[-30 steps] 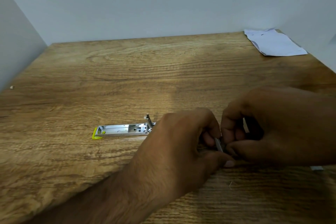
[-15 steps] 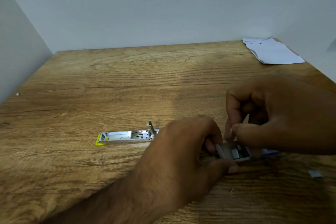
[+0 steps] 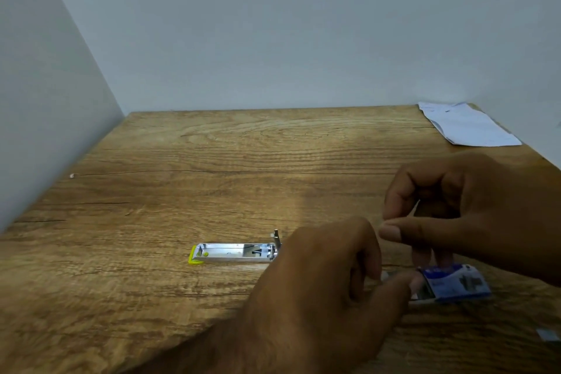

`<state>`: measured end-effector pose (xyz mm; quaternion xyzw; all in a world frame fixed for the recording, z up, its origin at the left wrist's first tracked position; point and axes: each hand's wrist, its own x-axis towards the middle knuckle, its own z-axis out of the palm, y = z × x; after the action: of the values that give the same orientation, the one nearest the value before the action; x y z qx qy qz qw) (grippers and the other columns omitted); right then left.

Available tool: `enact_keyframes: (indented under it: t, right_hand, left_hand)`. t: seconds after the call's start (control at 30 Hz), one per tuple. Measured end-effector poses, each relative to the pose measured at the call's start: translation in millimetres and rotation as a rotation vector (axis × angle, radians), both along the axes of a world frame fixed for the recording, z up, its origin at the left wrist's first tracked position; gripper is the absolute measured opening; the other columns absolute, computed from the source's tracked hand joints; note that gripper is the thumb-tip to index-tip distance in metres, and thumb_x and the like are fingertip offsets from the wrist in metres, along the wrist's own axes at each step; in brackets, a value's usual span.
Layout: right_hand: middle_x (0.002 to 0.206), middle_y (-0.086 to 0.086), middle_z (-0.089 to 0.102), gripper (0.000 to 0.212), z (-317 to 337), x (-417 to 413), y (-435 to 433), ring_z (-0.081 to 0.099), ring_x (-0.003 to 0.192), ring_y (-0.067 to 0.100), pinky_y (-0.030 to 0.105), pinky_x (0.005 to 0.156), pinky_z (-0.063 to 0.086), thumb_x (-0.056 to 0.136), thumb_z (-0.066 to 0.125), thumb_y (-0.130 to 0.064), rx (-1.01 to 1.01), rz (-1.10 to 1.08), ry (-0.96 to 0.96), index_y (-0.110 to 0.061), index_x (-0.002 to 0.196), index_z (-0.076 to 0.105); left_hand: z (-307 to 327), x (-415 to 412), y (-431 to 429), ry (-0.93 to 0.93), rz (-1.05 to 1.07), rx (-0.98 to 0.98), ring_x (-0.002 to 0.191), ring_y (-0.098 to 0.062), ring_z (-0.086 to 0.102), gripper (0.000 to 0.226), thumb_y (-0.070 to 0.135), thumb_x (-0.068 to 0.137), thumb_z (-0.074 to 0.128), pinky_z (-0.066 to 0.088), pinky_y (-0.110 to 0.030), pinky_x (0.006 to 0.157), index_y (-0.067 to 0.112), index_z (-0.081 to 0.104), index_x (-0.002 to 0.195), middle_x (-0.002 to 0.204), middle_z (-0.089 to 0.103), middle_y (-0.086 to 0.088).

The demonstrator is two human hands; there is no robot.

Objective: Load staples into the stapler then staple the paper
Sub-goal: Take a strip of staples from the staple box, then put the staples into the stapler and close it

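Note:
The stapler [image 3: 233, 252] lies flat on the wooden table [image 3: 212, 161], swung open so its silver staple channel faces up, its yellow-green tip at the left. A small blue and white staple box [image 3: 455, 282] rests on the table at the right, its inner tray slid out toward the left. My left hand [image 3: 328, 279] pins the tray end of the box with thumb and fingers. Above the box, my right hand [image 3: 461, 215] has thumb and forefinger pinched together on a thin strip of staples, mostly hidden. White paper [image 3: 467, 126] lies at the far right corner.
Grey walls close the table on the left, back and right. A small white scrap [image 3: 549, 335] lies near the right edge, and a tiny white speck [image 3: 72, 175] sits by the left wall.
My right hand has lifted off the box with its pinched fingers, uncovering the blue box. The left hand stays on the tray. The head camera has tilted up.

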<state>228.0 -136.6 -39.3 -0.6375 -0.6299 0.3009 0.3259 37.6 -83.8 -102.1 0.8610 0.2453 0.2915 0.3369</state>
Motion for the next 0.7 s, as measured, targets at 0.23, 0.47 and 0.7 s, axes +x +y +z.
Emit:
enact_keyframes:
  t: [0.23,0.47,0.7]
  right_hand:
    - [0.061,0.003,0.077,0.030,-4,-2,4,0.065,0.038,0.010,0.021,0.039,0.053,0.054,0.082,-0.037,0.036,-0.070,0.088,-0.033,0.084,0.081]
    - [0.058,0.010,0.076,0.022,-6,-14,10,0.064,0.036,0.012,0.023,0.038,0.053,0.057,0.081,-0.037,0.023,-0.039,0.049,-0.036,0.079,0.082]
    - [0.081,-0.023,0.077,0.030,-2,-39,32,0.072,0.067,0.001,0.015,0.050,0.050,0.059,0.073,-0.059,-0.050,0.110,-0.214,-0.050,0.088,0.075]
  left_hand:
    - [42,-34,36,-0.376,-0.100,0.128,0.040,-0.007,0.037,0.041,0.008,0.091,0.075,0.027,-0.017,0.041,0.011,0.053,0.057,0.045,0.044,0.001]
    - [59,-79,104,-0.216,0.029,0.026,0.053,-0.011,0.051,0.017,0.010,0.089,0.069,0.040,-0.022,0.050,-0.001,0.067,0.078,0.057,0.058,-0.015]
    - [45,-71,101,0.445,-0.166,-0.025,0.089,-0.005,0.064,0.048,0.042,0.080,0.086,0.052,-0.016,0.071,0.037,0.064,0.122,0.100,0.067,0.011]
